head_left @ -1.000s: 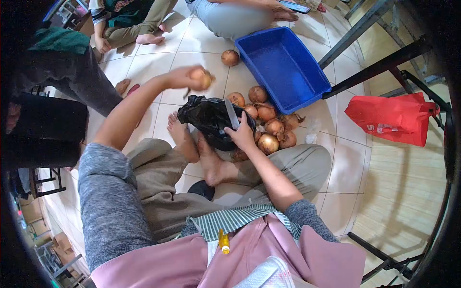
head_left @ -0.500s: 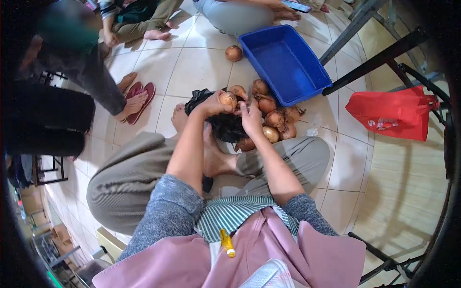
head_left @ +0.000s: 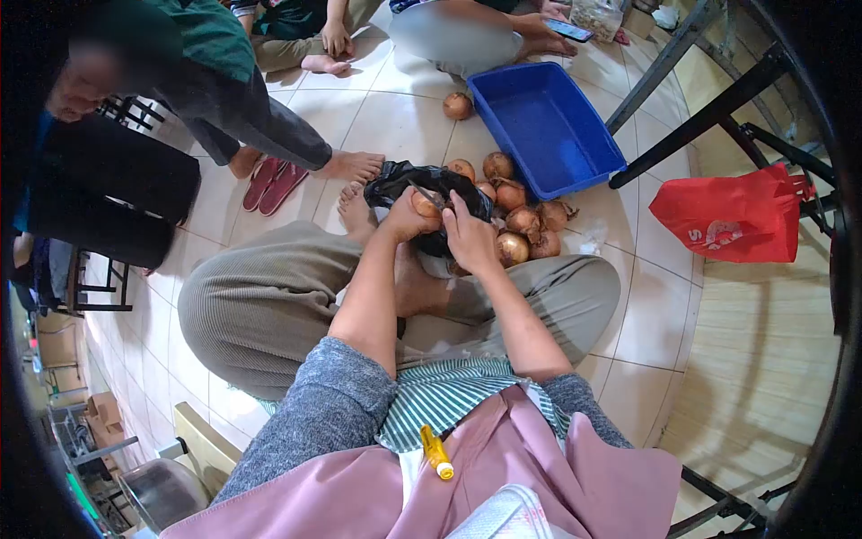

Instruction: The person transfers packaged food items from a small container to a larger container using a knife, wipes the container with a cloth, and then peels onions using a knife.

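Observation:
My left hand (head_left: 406,221) is closed around a brown onion (head_left: 425,207) above a black plastic bag (head_left: 388,187). Across the top of that onion lies a knife (head_left: 422,191), its blade pointing up and left. The knife's handle is hidden in my right hand (head_left: 470,239), whose fingers are curled round it close to the onion. Just right of the bag, several unpeeled onions (head_left: 523,221) lie in a heap on the tiles, partly behind my right hand. My crossed legs frame the bag from below.
A blue plastic tub (head_left: 548,135) stands beyond the heap, with a single onion (head_left: 457,106) at its left. A red bag (head_left: 727,216) is by the metal legs at right. Sandals (head_left: 274,184) and a standing person's bare foot (head_left: 353,166) are at left; other people sit at the back.
The knife has swung from pointing upward beside the onion to lying across it. The person at left has leaned closer, and a bare foot has moved off the sandals toward the bag.

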Demonstrator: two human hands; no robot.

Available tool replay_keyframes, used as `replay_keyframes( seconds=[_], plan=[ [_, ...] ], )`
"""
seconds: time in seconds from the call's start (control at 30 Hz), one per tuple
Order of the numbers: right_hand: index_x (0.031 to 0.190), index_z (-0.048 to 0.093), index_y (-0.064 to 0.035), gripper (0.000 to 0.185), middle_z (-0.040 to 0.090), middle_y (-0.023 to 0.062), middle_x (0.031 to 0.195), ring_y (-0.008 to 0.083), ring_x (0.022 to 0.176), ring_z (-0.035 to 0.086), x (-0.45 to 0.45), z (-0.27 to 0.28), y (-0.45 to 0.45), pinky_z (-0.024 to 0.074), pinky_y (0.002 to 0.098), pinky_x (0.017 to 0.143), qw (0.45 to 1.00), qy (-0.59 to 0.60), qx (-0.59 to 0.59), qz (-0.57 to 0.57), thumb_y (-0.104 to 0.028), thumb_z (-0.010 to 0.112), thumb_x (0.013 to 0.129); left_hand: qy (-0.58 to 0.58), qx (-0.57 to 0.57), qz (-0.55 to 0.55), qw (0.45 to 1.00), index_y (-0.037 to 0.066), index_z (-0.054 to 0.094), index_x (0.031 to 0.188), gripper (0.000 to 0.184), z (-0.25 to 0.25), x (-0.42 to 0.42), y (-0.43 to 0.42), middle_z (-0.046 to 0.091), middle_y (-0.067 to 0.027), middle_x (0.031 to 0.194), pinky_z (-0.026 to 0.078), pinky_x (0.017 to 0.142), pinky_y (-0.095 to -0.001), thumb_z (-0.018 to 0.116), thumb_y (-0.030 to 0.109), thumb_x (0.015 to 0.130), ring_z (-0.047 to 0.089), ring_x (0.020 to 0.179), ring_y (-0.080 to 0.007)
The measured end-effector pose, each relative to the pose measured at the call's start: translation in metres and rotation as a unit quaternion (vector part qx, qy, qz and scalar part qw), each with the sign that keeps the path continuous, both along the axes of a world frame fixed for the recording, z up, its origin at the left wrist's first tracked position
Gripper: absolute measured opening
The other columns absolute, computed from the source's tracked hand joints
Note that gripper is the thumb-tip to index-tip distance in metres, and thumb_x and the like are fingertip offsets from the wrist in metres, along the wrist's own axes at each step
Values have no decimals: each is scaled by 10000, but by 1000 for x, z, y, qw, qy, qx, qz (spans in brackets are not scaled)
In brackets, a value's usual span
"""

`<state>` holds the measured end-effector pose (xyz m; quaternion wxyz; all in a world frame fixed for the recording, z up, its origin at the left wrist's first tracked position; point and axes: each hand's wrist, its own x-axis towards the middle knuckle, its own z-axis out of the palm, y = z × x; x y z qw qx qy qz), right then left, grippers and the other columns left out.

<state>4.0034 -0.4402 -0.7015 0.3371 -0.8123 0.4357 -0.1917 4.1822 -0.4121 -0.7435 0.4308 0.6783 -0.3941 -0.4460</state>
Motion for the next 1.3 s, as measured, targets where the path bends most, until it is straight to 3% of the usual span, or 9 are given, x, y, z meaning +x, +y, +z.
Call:
replay_keyframes(
  seconds=[0.13, 0.33, 0.43, 0.53, 0.63, 0.73, 0.83, 1.03, 1.3],
  plan=[
    [1431, 428, -99, 509, 675, 229, 789, 420, 765, 665, -3, -10, 12, 516, 526, 718, 1000, 12, -24, 10, -384, 381, 1012, -21, -14, 12, 1000, 58, 490, 1173, 788, -11, 2, 3, 620, -64, 1014, 545, 747, -311, 910, 127, 510, 611, 892, -157],
    [1451, 417, -147, 488, 667, 251, 791, 440, 776, 656, -6, -3, 20, 511, 519, 724, 1000, 8, 13, 8, -370, 389, 1018, 72, -1, 7, 997, 50, 463, 1184, 790, -16, 0, 1, 616, -78, 990, 544, 609, -306, 887, 103, 519, 621, 807, -158],
    [1433, 413, -139, 473, 667, 250, 794, 444, 767, 654, -1, -8, 22, 508, 531, 698, 1000, 19, 0, -10, -363, 392, 1018, 70, 15, -3, 997, 57, 468, 1180, 780, -27, 1, -2, 615, -61, 1001, 544, 684, -307, 889, 98, 524, 613, 854, -148],
    [1348, 428, -116, 409, 670, 245, 803, 451, 762, 651, 3, -14, 21, 498, 553, 677, 999, 14, 2, -30, -356, 390, 1019, 11, -71, -13, 997, 68, 473, 1185, 774, -34, -7, 2, 615, -42, 1020, 521, 804, -317, 890, 109, 534, 598, 938, -143],
    [1245, 427, -102, 340, 674, 240, 814, 458, 758, 648, 4, -19, 17, 488, 572, 662, 999, 25, 10, -29, -352, 393, 1017, 31, -27, -41, 998, 68, 504, 1191, 737, -16, -17, 7, 607, -46, 1084, 460, 939, -318, 887, 213, 578, 568, 1022, -156],
    [1198, 432, -91, 325, 677, 239, 819, 460, 771, 647, 6, -21, 15, 489, 569, 683, 998, 32, 8, -44, -357, 399, 1014, -7, -27, -53, 998, 70, 502, 1196, 755, -29, -14, -1, 605, -40, 1096, 464, 933, -317, 890, 221, 565, 571, 1021, -157],
    [1275, 435, -100, 372, 674, 247, 825, 454, 786, 649, 7, -22, 13, 497, 554, 703, 999, -13, 5, -38, -364, 396, 1015, -5, -90, -14, 996, 71, 500, 1142, 745, -30, -12, 1, 615, -39, 1043, 490, 871, -315, 901, 184, 524, 580, 960, -145],
    [1423, 404, -175, 453, 668, 256, 820, 443, 784, 654, 3, -12, 15, 502, 549, 708, 1000, -13, 5, -7, -377, 388, 1017, -16, -85, -7, 996, 73, 505, 1113, 729, -8, 3, -4, 605, -39, 1015, 484, 862, -309, 895, 181, 507, 576, 955, -143],
    [1303, 429, -176, 343, 665, 250, 809, 458, 760, 649, 7, -17, 12, 492, 565, 672, 999, -29, 11, -31, -360, 398, 1016, -13, -90, -21, 996, 81, 491, 1127, 747, -12, -2, 0, 611, -55, 1026, 481, 866, -317, 901, 224, 519, 575, 966, -145]
  ],
)
